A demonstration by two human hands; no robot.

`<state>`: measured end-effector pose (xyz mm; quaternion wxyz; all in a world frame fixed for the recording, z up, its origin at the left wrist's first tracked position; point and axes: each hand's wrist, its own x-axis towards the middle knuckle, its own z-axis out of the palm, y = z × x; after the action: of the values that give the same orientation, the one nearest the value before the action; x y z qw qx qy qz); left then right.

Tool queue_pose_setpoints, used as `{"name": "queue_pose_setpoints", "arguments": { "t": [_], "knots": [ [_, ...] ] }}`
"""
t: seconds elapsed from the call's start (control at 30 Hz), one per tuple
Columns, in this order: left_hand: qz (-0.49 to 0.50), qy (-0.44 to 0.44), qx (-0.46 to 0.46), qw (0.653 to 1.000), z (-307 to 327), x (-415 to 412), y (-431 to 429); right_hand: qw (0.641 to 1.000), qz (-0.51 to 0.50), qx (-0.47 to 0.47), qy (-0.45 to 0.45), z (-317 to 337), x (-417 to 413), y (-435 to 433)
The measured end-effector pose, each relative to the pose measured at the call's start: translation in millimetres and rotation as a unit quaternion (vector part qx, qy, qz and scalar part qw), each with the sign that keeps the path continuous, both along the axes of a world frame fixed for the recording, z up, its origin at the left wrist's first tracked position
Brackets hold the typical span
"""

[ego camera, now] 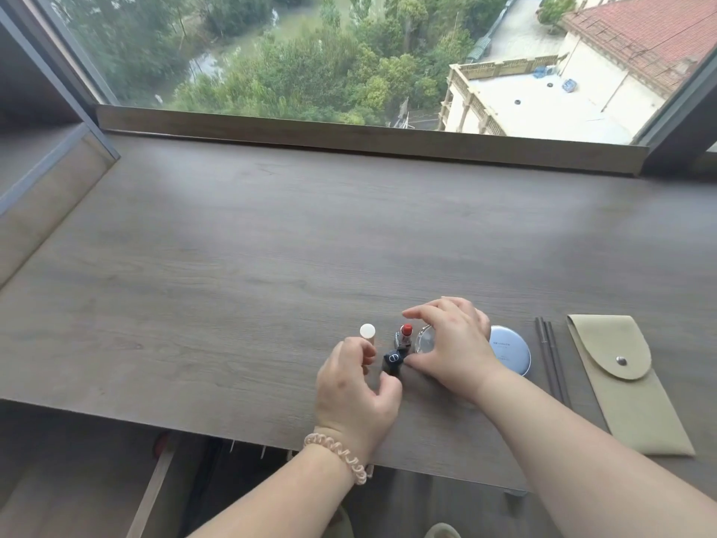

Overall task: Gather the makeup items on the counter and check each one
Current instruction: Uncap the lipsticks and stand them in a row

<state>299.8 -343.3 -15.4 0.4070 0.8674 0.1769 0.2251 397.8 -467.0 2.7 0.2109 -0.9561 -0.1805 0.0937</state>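
Clear compact (423, 342) half hidden under right hand (450, 343); contact unclear

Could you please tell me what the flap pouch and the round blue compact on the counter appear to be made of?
Pouch: probably suede or microfibre, since its olive surface is matte and soft-looking, with a metal snap. Compact: likely smooth plastic or lacquered metal, as its pale blue lid has a faint sheen.

A grey-brown wood grain is shown by the desk (271, 246); the lipstick (406, 329) is red; the pouch (628, 386) is olive; the cap (392, 363) is black.
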Motion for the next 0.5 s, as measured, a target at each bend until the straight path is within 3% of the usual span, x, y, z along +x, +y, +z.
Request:
{"name": "queue_pose_setpoints", "arguments": {
  "t": [0.07,0.13,0.27,0.4,0.5],
  "knots": [
    [0.038,0.034,-0.012,0.999,7,2,8,1.0,-0.003,0.008,0.007,6,-3,-7],
    [0.061,0.123,-0.025,0.99,11,9,17,1.0,-0.001,0.022,0.017,12,-7,-13],
    [0.012,0.267,-0.007,0.964,13,25,24,0.998,0.014,0.05,0.037,24,-13,-21],
    [0.023,0.275,-0.009,0.961,19,31,23,0.998,0.057,0.022,0.033,34,-21,-26],
    [0.041,0.203,-0.066,0.976,45,34,25,0.997,0.062,0.049,0.008,50,-24,-30]
  ]
}}
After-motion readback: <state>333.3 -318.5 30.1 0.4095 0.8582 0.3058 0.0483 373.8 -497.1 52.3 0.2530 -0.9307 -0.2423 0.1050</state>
